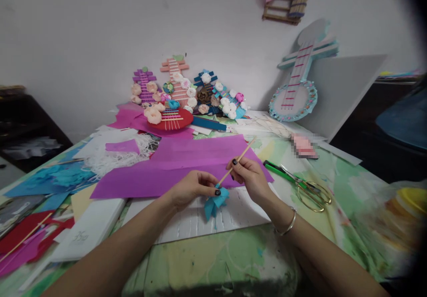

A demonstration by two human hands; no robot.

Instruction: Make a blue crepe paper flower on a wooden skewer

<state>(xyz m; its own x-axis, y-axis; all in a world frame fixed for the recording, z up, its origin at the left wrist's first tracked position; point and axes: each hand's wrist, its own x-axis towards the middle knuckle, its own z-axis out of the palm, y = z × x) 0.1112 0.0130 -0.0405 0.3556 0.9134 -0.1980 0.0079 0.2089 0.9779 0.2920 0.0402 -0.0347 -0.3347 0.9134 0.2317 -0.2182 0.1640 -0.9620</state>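
Near the middle of the counter [193, 261], above a white board [180, 229] marked with streaks, a piece of blue paper [215, 207] hangs from the left hand [191, 189]. That hand is drawn into a pinch, thumb and finger nearly together on the paper's gathered upper end. The right hand [251, 177] is curled, its thumb and finger closed on a thin pale stick [247, 147] that slants up from the blue paper towards one o'clock. The stick's lower end meets the gathered part (the left hand hides the join, so I cannot tell whether it is stuck, wrapped or merely pressed there).

Judging by the two grips, the step in hand is working the paper around or against the end of the stick. As I read it, the next move calls for a firm left pinch and a small, careful roll from the right, since the paper looks thin enough to crease or tear.

With the blue paper as the dial's centre, a large purple sheet [133, 179] spreads between ten and twelve o'clock. A green cutter [276, 171] lies towards two, overlapping the scissors [308, 191] near three. Between nine and ten sits some crumpled blue tissue [65, 175].
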